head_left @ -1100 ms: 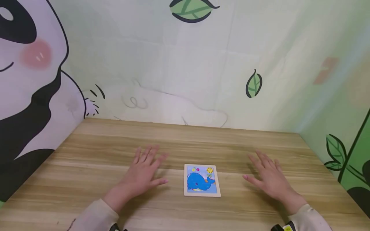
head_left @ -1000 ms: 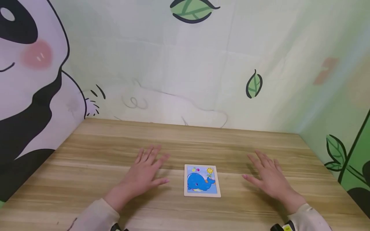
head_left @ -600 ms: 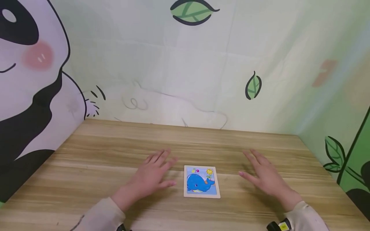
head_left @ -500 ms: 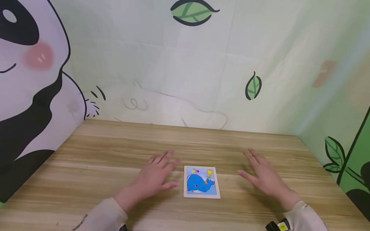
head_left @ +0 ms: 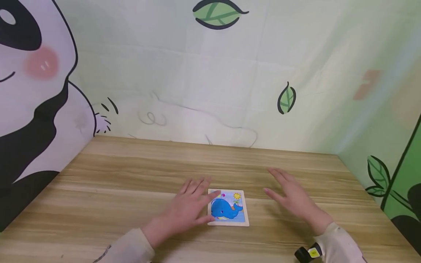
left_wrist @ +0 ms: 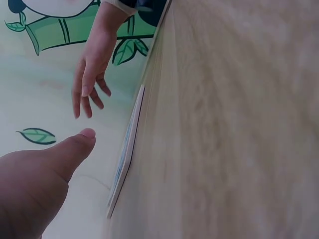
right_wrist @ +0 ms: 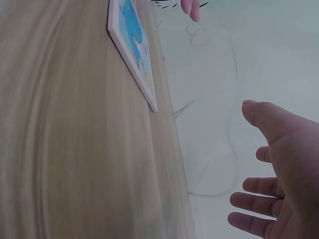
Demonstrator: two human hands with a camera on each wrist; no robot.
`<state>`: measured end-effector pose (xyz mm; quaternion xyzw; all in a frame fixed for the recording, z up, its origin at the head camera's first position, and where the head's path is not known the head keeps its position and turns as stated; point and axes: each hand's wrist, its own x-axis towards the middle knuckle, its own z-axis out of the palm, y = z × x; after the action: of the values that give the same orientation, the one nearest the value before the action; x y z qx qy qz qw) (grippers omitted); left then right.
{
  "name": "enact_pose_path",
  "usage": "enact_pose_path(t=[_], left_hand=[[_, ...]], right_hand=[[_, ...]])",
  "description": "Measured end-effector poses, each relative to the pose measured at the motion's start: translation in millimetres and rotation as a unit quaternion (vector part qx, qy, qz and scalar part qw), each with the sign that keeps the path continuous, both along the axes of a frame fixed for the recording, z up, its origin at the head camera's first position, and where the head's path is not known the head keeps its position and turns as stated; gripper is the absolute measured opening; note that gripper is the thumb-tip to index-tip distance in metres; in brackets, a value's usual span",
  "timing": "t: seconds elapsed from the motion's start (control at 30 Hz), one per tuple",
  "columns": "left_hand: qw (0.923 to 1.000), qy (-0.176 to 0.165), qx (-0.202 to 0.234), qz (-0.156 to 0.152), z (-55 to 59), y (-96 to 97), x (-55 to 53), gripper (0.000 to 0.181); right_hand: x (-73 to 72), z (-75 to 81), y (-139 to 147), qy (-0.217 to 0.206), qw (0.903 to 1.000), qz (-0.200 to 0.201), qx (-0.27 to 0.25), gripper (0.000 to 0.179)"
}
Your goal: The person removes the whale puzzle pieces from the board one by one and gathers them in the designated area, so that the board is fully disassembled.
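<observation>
A square whale picture puzzle board (head_left: 227,212) with a pale wooden rim lies flat on the wood-grain table (head_left: 125,215). In the head view my left hand (head_left: 187,206) is spread over its left edge, thumb and forefinger overlapping the rim. The left wrist view has the thumb (left_wrist: 75,149) above the board (left_wrist: 127,149), apart from it. My right hand (head_left: 296,199) hovers to the board's right with fingers extended, holding nothing. In the right wrist view, the right hand (right_wrist: 294,174) is clear of the board (right_wrist: 133,45).
Behind the table rises a pale wall (head_left: 184,80) with painted leaves and faint scribbles. A painted panda (head_left: 49,91) covers the left wall. A black device with a yellow label (head_left: 309,252) sits at the right wrist.
My left hand has moved right, from beside the board to over its left edge. My right hand has come somewhat left, nearer the board. The board stays in place.
</observation>
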<state>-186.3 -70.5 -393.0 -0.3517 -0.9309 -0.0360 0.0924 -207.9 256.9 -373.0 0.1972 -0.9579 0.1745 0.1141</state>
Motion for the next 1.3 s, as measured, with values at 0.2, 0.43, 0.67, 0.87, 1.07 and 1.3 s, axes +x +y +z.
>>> enact_pose_path(t=[0.2,0.43,0.67,0.87,1.07,1.3], left_hand=[[0.9994,0.013,-0.016,-0.029,-3.4,7.5,5.3,0.062],[0.9982,0.016,-0.036,-0.045,-8.9,14.9,12.2,0.06],[0.9986,0.008,-0.034,-0.038,-13.9,23.2,17.2,0.06],[0.9983,0.015,-0.037,-0.043,-20.9,26.3,22.6,0.061],[0.998,0.014,-0.043,-0.044,-26.6,28.9,25.8,0.061],[0.9981,-0.011,-0.042,-0.044,-28.6,31.4,27.9,0.059]], right_hand=[[-3.2,1.4,-13,0.008,0.9999,0.012,-0.004,0.064],[-5.6,-0.4,-29,0.003,0.999,0.034,-0.029,0.056],[-11.1,-2.9,-46,-0.016,0.998,0.043,-0.044,0.052],[-13.4,-2.9,-61,-0.034,0.9958,0.064,-0.056,0.052],[-16.5,-7.8,-75,-0.041,0.9936,0.088,-0.058,0.048],[-19.4,-13.1,-88,-0.054,0.9904,0.114,-0.056,0.042]])
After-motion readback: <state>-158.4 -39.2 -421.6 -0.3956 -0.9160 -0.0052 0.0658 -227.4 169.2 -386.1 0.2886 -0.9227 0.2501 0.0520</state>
